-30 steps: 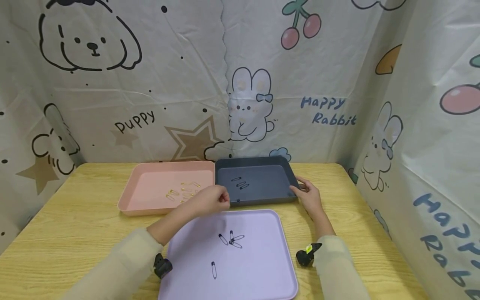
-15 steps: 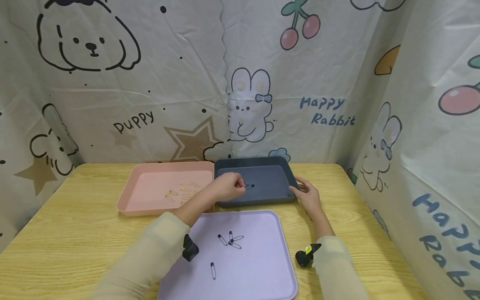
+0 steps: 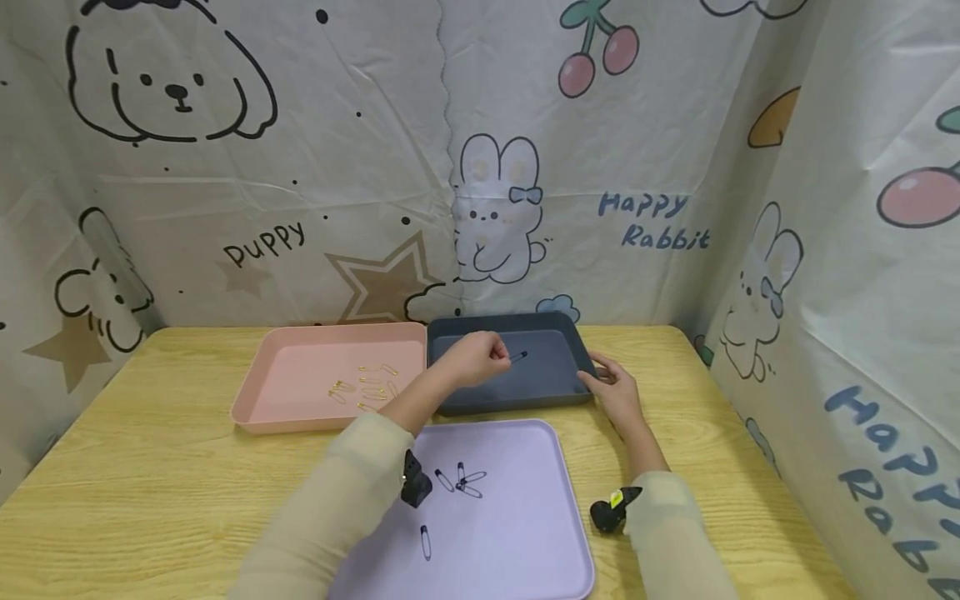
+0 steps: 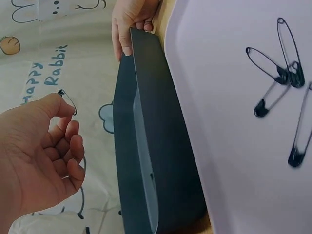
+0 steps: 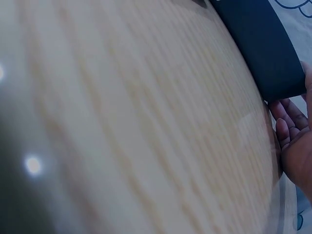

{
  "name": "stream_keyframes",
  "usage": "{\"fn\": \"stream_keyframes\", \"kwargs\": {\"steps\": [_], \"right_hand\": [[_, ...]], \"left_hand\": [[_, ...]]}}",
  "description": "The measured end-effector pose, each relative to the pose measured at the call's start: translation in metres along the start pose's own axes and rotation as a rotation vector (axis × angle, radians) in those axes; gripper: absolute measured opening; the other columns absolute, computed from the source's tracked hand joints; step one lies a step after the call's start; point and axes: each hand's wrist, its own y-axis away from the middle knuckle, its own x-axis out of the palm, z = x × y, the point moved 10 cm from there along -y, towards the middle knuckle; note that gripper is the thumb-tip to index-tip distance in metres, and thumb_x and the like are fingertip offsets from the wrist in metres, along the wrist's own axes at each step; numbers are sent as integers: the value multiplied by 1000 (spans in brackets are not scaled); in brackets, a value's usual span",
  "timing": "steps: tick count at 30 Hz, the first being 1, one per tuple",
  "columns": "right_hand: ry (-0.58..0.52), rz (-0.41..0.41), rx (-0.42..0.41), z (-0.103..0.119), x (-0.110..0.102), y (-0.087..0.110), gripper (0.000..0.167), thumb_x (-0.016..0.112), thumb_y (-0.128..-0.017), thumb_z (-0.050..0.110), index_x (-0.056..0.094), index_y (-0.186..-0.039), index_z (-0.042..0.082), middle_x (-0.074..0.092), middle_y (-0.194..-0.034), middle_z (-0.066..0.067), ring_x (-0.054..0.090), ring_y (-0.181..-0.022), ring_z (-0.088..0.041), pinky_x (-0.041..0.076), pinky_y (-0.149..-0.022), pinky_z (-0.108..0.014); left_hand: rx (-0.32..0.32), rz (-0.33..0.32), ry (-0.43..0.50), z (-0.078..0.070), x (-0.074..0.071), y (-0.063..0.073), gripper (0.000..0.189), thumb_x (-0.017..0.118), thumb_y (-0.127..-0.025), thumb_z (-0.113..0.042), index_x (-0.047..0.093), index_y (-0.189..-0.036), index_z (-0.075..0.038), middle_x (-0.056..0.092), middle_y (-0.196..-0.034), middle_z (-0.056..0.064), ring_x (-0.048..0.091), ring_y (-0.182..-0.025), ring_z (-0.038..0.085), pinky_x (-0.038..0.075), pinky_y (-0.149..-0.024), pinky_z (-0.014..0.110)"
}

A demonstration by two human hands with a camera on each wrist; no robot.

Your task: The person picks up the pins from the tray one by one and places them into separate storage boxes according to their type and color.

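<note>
Above the dark grey tray (image 3: 547,392), my left hand (image 3: 474,360) pinches a black-headed safety pin (image 4: 68,101) between thumb and forefinger. Its other fingers curl in loosely, as the left wrist view shows. My right hand (image 3: 617,392) grips the tray's right end, thumb at the rim and fingers against the outside; the right wrist view catches these fingers (image 5: 287,117) at the tray's corner. Several black safety pins (image 3: 470,478) lie on the lilac tray (image 3: 517,550) in front, with one more pin (image 3: 425,542) lying nearer me. My left hand and forearm hide part of the dark tray's inside.
To the left, a pink tray (image 3: 285,375) holds several gold safety pins (image 3: 367,387) and sits against the dark one. All the trays stand on a wood-grain table (image 3: 150,450). A printed curtain (image 3: 360,167) rises behind the table and along its sides.
My left hand has moved right and away from me, from the gap between pink and dark trays to over the dark tray, carrying the safety pin. My right hand stays on the tray's end.
</note>
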Motion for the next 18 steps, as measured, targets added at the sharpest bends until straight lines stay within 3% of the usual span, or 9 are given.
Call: {"fn": "stream_keyframes", "kwargs": {"steps": [11, 18], "right_hand": [[-6, -1, 2, 2, 1, 1, 54, 68, -85, 29, 51, -135, 16, 52, -129, -15, 50, -109, -19, 43, -76, -10], [-8, 7, 7, 1, 1, 2, 54, 67, -86, 29, 50, -136, 16, 50, -131, -15, 49, -115, -24, 42, -77, -10]], "left_hand": [[-33, -30, 33, 6, 4, -15, 25, 52, -86, -9, 46, -62, -14, 36, -54, -4, 32, -49, 10, 29, -50, 23], [-51, -51, 31, 9, 8, -19, 16, 52, -88, -11, 50, -72, -12, 43, -64, -3, 39, -56, 10, 33, -55, 22]]}}
